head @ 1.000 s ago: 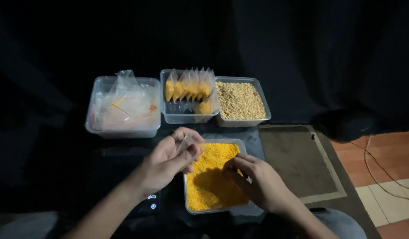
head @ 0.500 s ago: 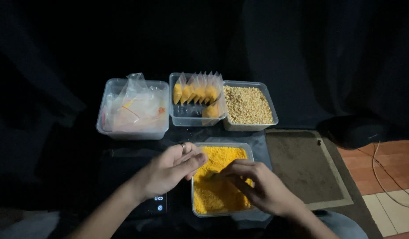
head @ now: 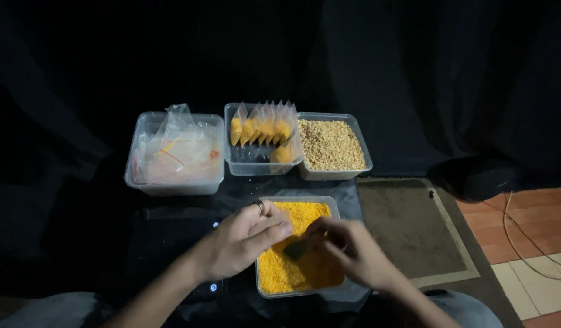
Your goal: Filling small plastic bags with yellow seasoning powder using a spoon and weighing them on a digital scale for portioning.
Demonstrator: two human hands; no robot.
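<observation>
Black cloth backs everything; at lower centre, the left hand (head: 244, 240) and right hand (head: 353, 252) pinch a small dark scoop (head: 295, 249) over the clear plastic tub of orange crumbs (head: 274, 279). Keeping it low seems wise.

I see both forearms bare, no sleeves; the left hand (head: 241, 243) wears a ring (head: 259, 206); the right hand (head: 353, 252) shows none.

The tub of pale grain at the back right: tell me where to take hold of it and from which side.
Take the tub of pale grain by its right short rim, coming from the right. That side is open, while its left wall sits against the tub of filled packets. It is filled nearly to the brim, so keep it level; a second grip on the near rim would likely help.
</observation>
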